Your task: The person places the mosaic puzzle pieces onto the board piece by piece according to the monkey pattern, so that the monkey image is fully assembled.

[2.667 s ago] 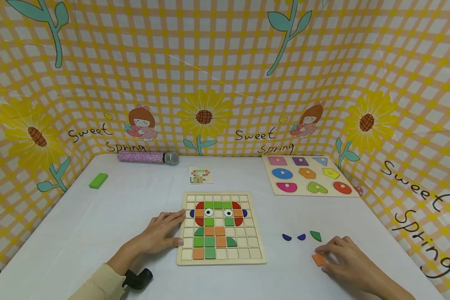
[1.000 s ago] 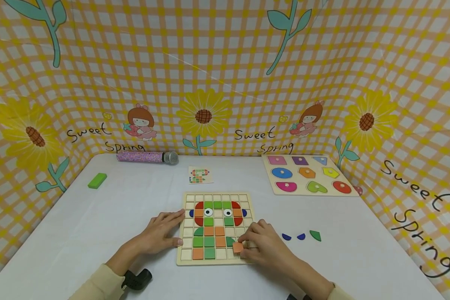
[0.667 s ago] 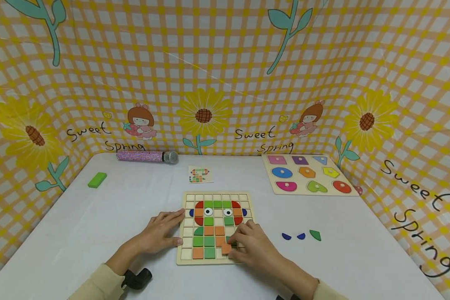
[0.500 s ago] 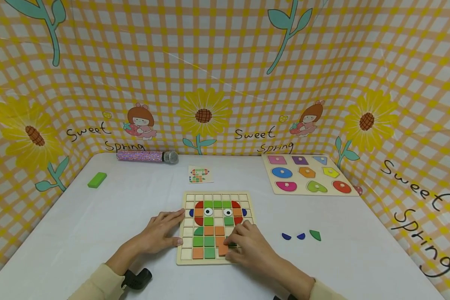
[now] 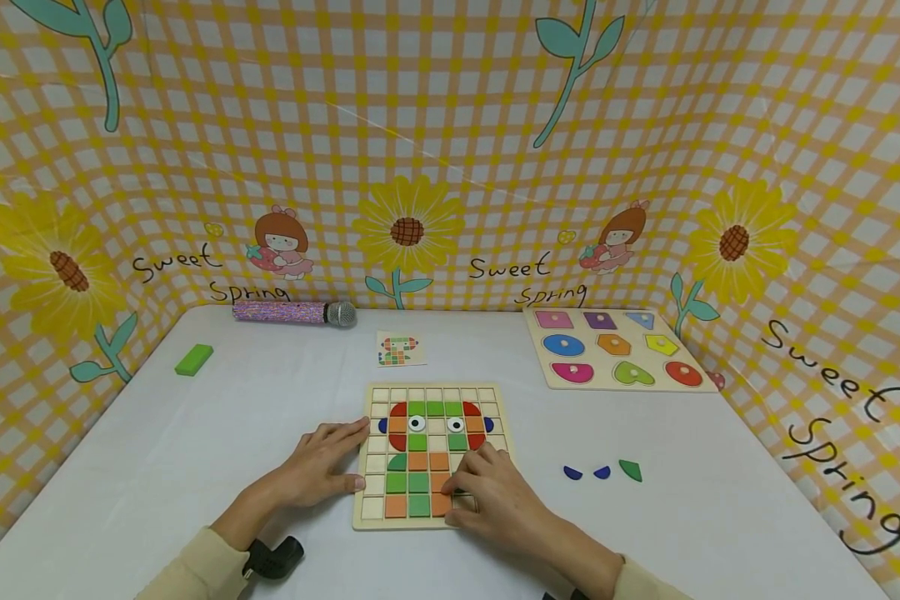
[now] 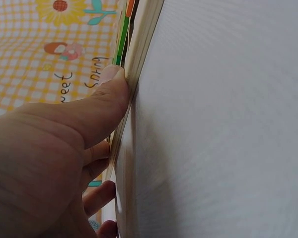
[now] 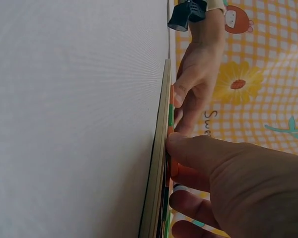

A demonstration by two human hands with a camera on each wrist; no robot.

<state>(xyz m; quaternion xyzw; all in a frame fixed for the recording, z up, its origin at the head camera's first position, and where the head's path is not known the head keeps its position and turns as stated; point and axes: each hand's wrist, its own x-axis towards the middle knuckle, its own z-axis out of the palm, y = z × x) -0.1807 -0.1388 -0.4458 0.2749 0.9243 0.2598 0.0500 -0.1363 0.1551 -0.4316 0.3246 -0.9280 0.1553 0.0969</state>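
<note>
A wooden grid board (image 5: 367,527) lies flat at the middle front, with coloured tiles forming a figure with two round eyes. My left hand (image 5: 311,467) rests at its left edge, fingers extended and thumb on the rim. My right hand (image 5: 498,500) bends over the lower right of the board. Its thumb and forefinger pinch an orange square tile (image 5: 438,506), which lies in the bottom row beside a green square tile (image 5: 419,506). In the right wrist view the thumb (image 7: 186,146) touches that tile's edge. The hand covers part of the board's right side.
Two blue half-round pieces (image 5: 602,472) and a green quarter-round piece (image 5: 630,471) lie to the right. Behind the board is a picture card (image 5: 401,349). Farther off are a glittery microphone (image 5: 292,313), a green block (image 5: 194,360) and a shape puzzle board (image 5: 581,388).
My right hand has picked up the orange square tile from the table on the right, carried it left and set it down in the board's bottom row. The left hand has stayed put.
</note>
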